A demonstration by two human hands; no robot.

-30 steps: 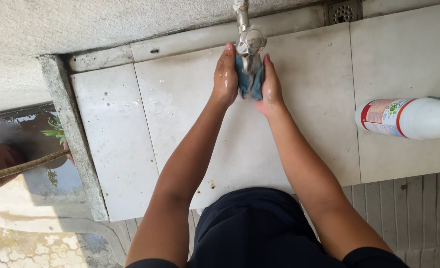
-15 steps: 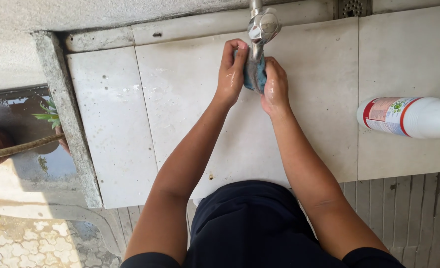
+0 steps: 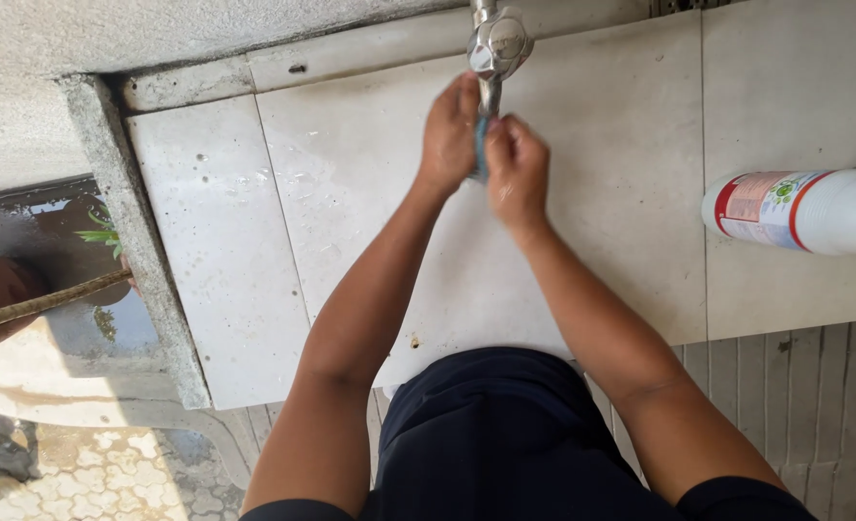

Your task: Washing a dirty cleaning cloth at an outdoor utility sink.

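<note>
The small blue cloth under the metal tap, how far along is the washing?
Done: the pale floor tiles show wet splashes, so water has reached them. In hand: left hand and right hand press the small blue cloth between them below the metal tap. Left: the white plastic bottle lies on its side, untouched; whether the cloth is clean cannot be told.
</note>
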